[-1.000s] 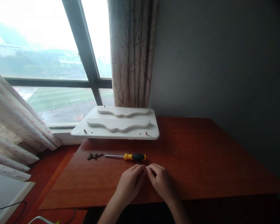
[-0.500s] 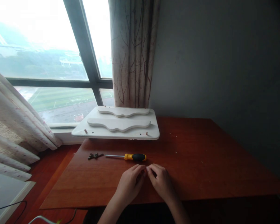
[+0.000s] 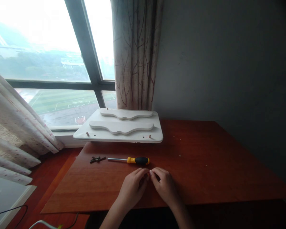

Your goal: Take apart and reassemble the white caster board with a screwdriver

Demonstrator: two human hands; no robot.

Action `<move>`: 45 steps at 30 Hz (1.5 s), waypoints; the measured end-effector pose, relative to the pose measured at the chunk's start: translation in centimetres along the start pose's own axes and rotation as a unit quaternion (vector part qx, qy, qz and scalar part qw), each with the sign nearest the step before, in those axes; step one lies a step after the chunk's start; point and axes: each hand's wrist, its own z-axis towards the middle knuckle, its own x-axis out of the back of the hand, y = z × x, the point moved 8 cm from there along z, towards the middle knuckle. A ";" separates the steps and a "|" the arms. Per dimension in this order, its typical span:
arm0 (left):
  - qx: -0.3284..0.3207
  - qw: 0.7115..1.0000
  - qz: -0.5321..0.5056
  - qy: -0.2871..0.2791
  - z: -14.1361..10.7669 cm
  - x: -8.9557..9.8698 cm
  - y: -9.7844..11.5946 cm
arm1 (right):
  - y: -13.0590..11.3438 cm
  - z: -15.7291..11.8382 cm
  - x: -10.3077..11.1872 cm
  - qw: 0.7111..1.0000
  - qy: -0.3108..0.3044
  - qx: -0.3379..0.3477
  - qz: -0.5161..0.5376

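My left hand (image 3: 134, 187) and my right hand (image 3: 164, 186) rest near the table's front edge, fingertips meeting. The fingers of both are closed, and I cannot make out anything between them. Just beyond them lies a screwdriver (image 3: 139, 160) with a yellow and black handle, its shaft pointing left. A small pile of dark screws (image 3: 95, 159) sits by its tip. Farther back is a white board (image 3: 128, 138) with short wooden dowels standing in it. Two white wavy-edged pieces (image 3: 121, 127) lie on top of the board.
The reddish-brown table (image 3: 216, 165) runs far to the right, with a few tiny specks on it. A window (image 3: 50, 57), curtains (image 3: 137, 57) and a grey wall (image 3: 216, 57) stand behind. Cables (image 3: 16, 208) show at the lower left.
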 end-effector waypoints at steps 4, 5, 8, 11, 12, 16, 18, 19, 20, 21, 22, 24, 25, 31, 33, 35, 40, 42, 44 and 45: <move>-0.002 1.000 -0.001 -0.002 -0.2 0.0 0.0 | 0.0 0.0 0.0 1.000 -0.002 0.001 0.003; -0.004 1.000 -0.001 -0.002 -0.2 -0.1 0.0 | -0.1 0.0 0.0 1.000 -0.002 0.000 0.004; -0.006 1.000 0.003 0.000 -0.1 -0.2 -0.1 | -0.1 0.0 0.0 1.000 -0.002 0.000 0.004; -0.006 1.000 0.006 0.002 -0.1 -0.2 -0.1 | 0.0 -0.1 0.0 1.000 -0.001 0.000 0.004; -0.006 1.000 0.006 0.003 -0.1 -0.2 -0.1 | 0.0 -0.1 0.0 1.000 -0.002 0.000 0.004; -0.005 1.000 0.001 0.002 -0.1 -0.1 0.0 | 0.1 0.0 -0.1 1.000 -0.004 0.001 0.004; -0.005 1.000 0.000 0.003 -0.1 0.0 0.1 | 0.0 0.0 0.0 1.000 -0.001 0.002 0.003; -0.006 1.000 -0.001 0.003 0.0 0.0 0.1 | 0.0 0.0 0.0 1.000 -0.001 0.003 0.003; -0.006 1.000 0.000 0.003 0.0 0.0 0.1 | 0.0 0.0 0.0 1.000 0.000 0.004 0.002; -0.007 1.000 0.000 0.004 0.0 0.1 0.1 | 0.0 0.0 0.1 1.000 0.001 0.004 0.000; -0.008 1.000 0.000 0.005 0.1 0.1 0.2 | 0.0 0.0 0.1 1.000 0.002 0.004 -0.001; -0.010 1.000 -0.001 0.008 0.1 0.1 0.2 | -0.1 0.0 0.1 1.000 0.003 0.006 -0.004; -0.010 1.000 -0.001 0.009 0.0 0.1 0.2 | -0.2 0.0 0.1 1.000 0.004 0.007 -0.005; -0.004 1.000 -0.001 0.001 -0.1 0.1 0.2 | -0.3 0.0 0.2 1.000 0.002 0.005 -0.006; -0.001 1.000 -0.001 -0.002 -0.1 0.1 0.2 | -0.3 0.0 0.2 1.000 0.001 0.005 -0.007; 0.000 1.000 0.000 0.000 -0.1 0.1 0.2 | -0.3 -0.1 0.2 1.000 0.000 0.004 -0.008; -0.005 1.000 0.000 0.003 -0.1 0.1 0.3 | -0.4 0.0 0.2 1.000 -0.001 0.006 -0.007; -0.006 1.000 0.003 0.003 0.0 0.1 0.3 | -0.4 0.0 0.2 1.000 -0.001 0.008 -0.007; -0.007 1.000 0.003 0.004 0.0 0.1 0.3 | -0.4 -0.1 0.2 1.000 0.001 0.007 -0.007; -0.007 1.000 0.003 0.004 0.0 0.1 0.4 | -0.4 -0.1 0.2 1.000 0.002 0.007 -0.007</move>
